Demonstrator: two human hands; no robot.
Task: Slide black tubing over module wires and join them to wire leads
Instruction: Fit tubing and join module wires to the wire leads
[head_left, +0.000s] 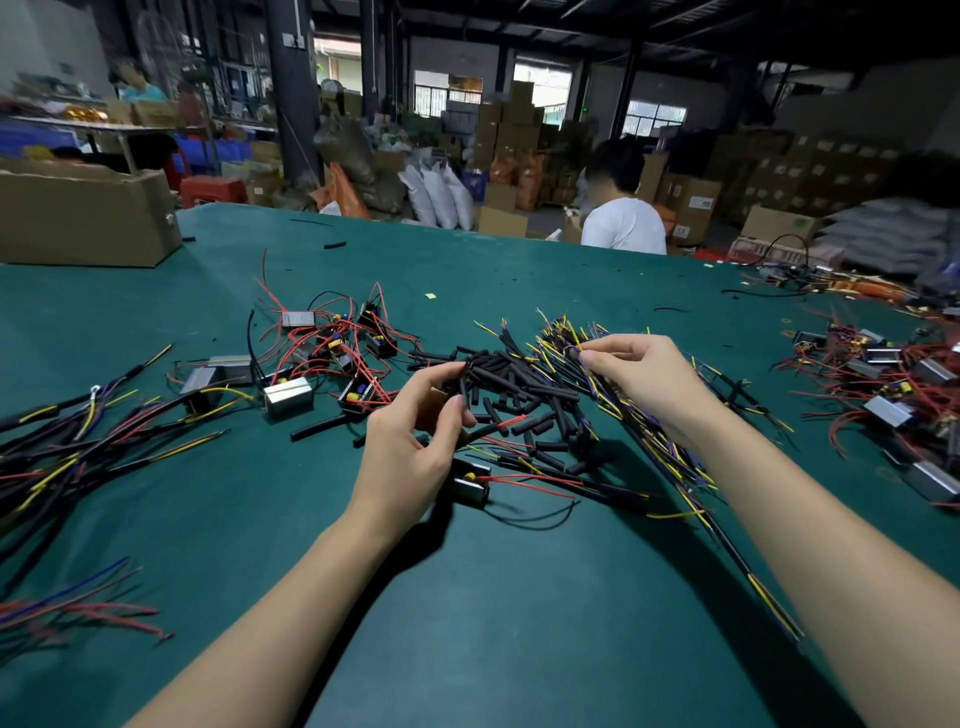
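Observation:
A heap of short black tubing pieces (524, 387) lies mid-table. My left hand (415, 441) reaches into its near-left edge and pinches a black tubing piece (464, 382) between thumb and fingertips. My right hand (641, 379) pinches the tips of the wire leads (569, 345), a bundle of black, yellow and blue strands that runs under my right forearm toward the near right. One small black module (470, 483) with red and black wires lies just below my left hand.
More modules with red wires (337, 343) lie left of the heap, another batch (893, 384) at the far right. Finished sleeved leads (67, 441) spread at the left. A cardboard box (83, 218) stands back left. A person in a white shirt (623, 218) sits beyond the green table (467, 597).

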